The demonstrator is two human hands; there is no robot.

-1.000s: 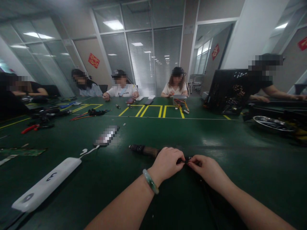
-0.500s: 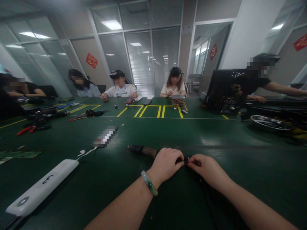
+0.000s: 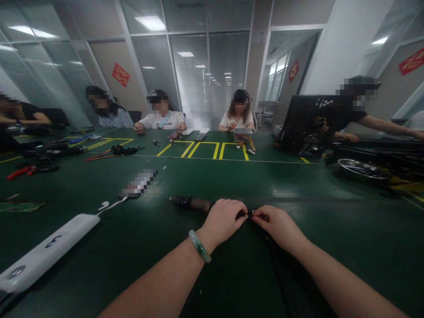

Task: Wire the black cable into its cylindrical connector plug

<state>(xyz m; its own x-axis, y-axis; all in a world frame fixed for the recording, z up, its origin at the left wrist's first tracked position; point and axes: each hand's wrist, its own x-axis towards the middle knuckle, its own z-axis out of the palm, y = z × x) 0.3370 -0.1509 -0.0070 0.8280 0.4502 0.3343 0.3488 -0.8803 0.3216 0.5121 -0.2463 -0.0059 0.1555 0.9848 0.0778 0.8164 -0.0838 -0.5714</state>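
Observation:
My left hand (image 3: pixel 223 223), wearing a pale green jade bangle (image 3: pixel 199 246), and my right hand (image 3: pixel 276 226) meet at a small black cable connector (image 3: pixel 247 215), pinching it between their fingertips. A black cable (image 3: pixel 281 276) runs from under my right hand towards the near table edge. Just left of my left hand lies a cylindrical object (image 3: pixel 190 204) with a black end and a brown middle, its right end hidden behind that hand. Its exact kind is unclear.
A white power strip (image 3: pixel 46 249) with a white cord lies left of my hands, near a pixelated object (image 3: pixel 138 183). Wire bundles, red-handled pliers (image 3: pixel 24 172) and a circuit board (image 3: pixel 21 206) lie on the green bench. Co-workers sit beyond; a black computer case (image 3: pixel 313 126) and metal tray (image 3: pixel 362 171) stand right.
The whole scene has shifted slightly left and up in view. My hands stay together on the connector, with no clear change in their hold.

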